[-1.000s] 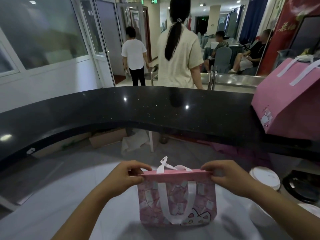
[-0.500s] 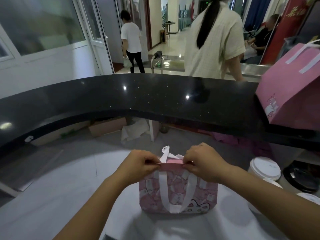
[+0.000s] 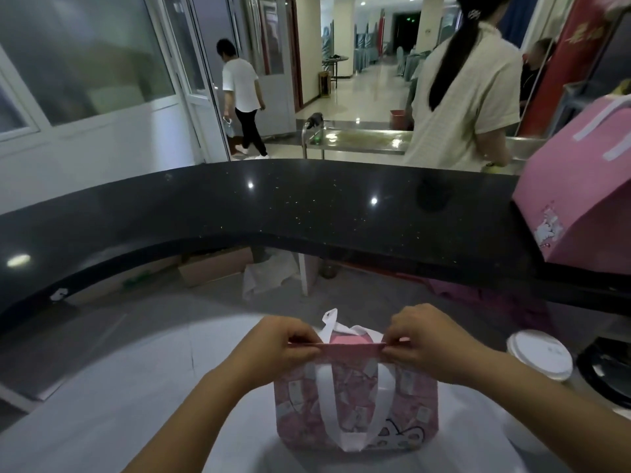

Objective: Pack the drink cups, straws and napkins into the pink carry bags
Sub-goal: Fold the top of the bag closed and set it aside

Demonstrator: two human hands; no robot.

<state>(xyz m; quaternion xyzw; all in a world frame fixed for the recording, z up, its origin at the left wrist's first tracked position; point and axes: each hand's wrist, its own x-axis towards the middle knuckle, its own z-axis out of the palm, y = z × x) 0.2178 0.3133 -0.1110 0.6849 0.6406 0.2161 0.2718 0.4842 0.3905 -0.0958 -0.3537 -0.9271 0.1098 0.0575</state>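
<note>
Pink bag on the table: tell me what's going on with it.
A person's left hand and right hand pinch the top edge of the small pink bag from either side. It stands upright on the grey table. A lidded white cup stands outside it to the right; a larger pink bag sits on the black counter.

The single camera sits on the person's head and looks forward and down, close over the left hand point(image 3: 281, 349) and right hand point(image 3: 426, 343) at the pink bag point(image 3: 409, 407), with the black counter point(image 3: 307, 213) farther in front.
</note>
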